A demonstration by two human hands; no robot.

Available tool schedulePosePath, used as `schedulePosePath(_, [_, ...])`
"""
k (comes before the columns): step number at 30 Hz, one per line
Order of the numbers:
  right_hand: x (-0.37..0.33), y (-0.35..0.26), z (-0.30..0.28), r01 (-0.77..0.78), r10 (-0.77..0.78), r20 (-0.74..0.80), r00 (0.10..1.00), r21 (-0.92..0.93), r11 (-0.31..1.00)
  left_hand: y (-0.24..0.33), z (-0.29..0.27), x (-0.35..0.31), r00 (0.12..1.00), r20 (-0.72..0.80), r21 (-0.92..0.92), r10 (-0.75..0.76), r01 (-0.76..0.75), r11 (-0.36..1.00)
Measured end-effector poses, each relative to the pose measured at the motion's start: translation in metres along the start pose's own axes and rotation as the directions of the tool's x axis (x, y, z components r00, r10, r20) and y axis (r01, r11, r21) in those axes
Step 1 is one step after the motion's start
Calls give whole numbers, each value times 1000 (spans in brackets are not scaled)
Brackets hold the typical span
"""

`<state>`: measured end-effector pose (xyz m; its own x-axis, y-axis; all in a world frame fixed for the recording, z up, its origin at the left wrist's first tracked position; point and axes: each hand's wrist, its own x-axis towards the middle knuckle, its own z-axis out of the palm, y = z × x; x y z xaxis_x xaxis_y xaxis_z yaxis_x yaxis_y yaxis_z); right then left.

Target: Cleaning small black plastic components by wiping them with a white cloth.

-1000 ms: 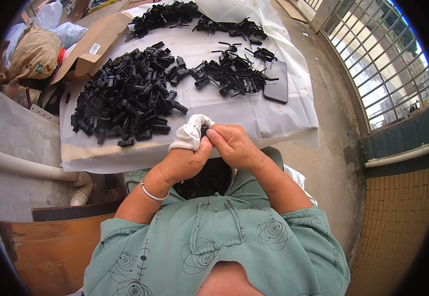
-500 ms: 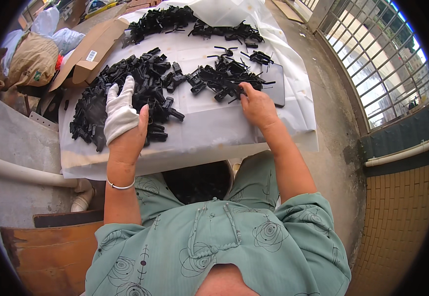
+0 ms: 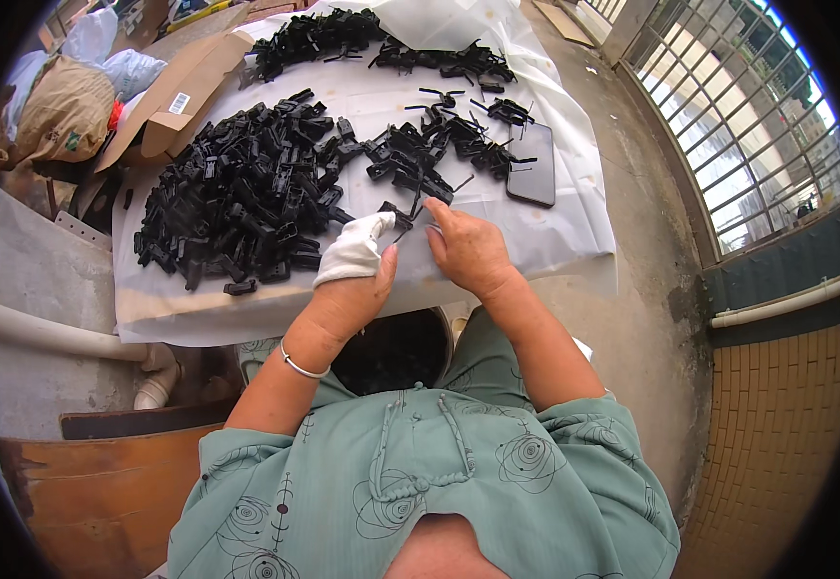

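Observation:
My left hand (image 3: 357,259), in a white glove that leaves the thumb bare, is closed on a small black plastic part (image 3: 399,214) at the table's near middle. Facing it, my bare right hand (image 3: 473,249) has its thumb and forefinger curled in beside that part. Thin black prongs show between the two hands; whatever the right fingers pinch is too small to make out. To the left lies a big heap of black plastic parts (image 3: 237,193). Just beyond my hands is a looser pile of black parts with thin prongs (image 3: 410,159).
More black parts (image 3: 314,39) lie along the far side of the white-covered table (image 3: 217,314). A dark phone (image 3: 533,169) rests at the right. A cardboard box (image 3: 174,101) and bags (image 3: 68,106) stand at the left; below the table edge is a dark round container (image 3: 391,355).
My left hand has left the big heap and moved right with a black part. My right hand has drawn back from the pronged pile, nearer to me, and both hands now meet.

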<state>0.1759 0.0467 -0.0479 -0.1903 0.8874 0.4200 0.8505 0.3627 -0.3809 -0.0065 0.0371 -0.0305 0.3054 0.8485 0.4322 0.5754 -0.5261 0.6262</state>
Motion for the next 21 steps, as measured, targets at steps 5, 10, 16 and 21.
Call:
schedulePosePath(5, [16,-1,7,-30,74,214,974,-205,978,3,1,-5,1000,18,-54,-24,25,998])
schedulePosePath(10, [-4,-16,4,179,-177,31,984,-76,981,-9,3,-11,993,-27,-121,-111,107,987])
schedulePosePath(16, [-18,-45,-18,490,-490,21,872,-40,871,2,-5,-9,905,196,-537,-377,420,731])
schedulePosePath(21, [-18,-55,-27,386,-338,-189,922,367,847,9,-16,-10,865,375,-648,-332,501,574])
